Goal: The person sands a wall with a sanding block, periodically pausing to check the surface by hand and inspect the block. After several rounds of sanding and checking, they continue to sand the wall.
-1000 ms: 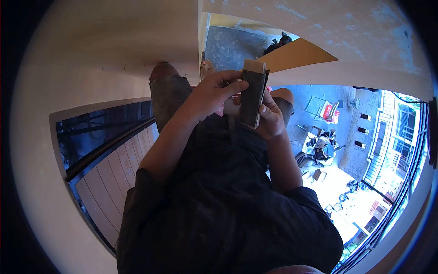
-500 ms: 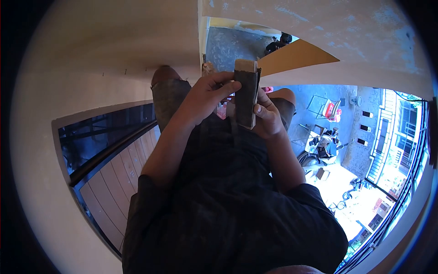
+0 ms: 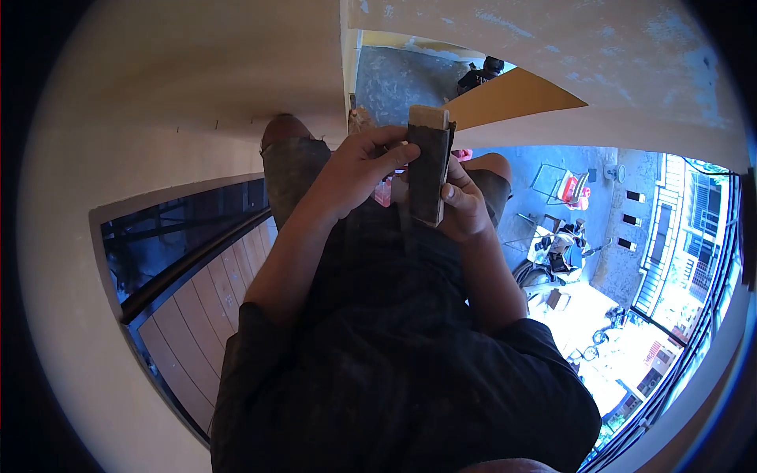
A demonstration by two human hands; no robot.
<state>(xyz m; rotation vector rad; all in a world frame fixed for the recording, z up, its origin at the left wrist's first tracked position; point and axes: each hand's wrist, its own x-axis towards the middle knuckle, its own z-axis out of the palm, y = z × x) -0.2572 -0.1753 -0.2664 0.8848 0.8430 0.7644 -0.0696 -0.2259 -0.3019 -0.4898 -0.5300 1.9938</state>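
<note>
A wooden sanding block (image 3: 427,175), wrapped in dark sandpaper, stands nearly upright between my hands in front of my lap. Bare pale wood shows at its top end, and a loose edge of the paper sticks out along its right side. My left hand (image 3: 369,167) pinches the block's left side, thumb on the dark face and fingers partly hidden behind. My right hand (image 3: 464,206) grips the lower right edge, its thumb along the side and the other fingers mostly behind the block.
Walls (image 3: 189,71) rise close on the left and ahead. A window opening with a dark rail (image 3: 197,268) lies to the left. Far below on the right are a chair (image 3: 550,183), a motorcycle (image 3: 536,274) and a railing fence (image 3: 662,236). Another person (image 3: 481,75) is beyond the wall.
The sanding block has shifted very slightly right and down, with both hands still on it. Little else differs.
</note>
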